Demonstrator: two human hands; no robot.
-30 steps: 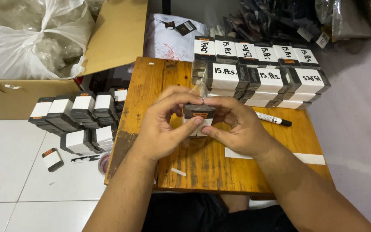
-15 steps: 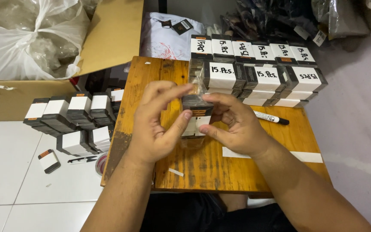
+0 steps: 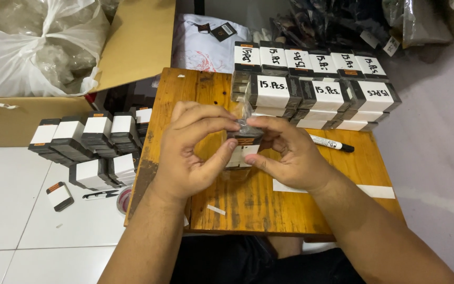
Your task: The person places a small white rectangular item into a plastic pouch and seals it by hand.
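We hold the small black-and-white box (image 3: 241,148) above the wooden table (image 3: 248,205), left hand (image 3: 193,152) and right hand (image 3: 290,155) pinched on it; we should pull its clear wrap (image 3: 245,122) evenly.

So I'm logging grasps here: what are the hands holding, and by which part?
Both the left hand and the right hand pinch one small black-and-white box in clear wrap, gripping its top and sides.
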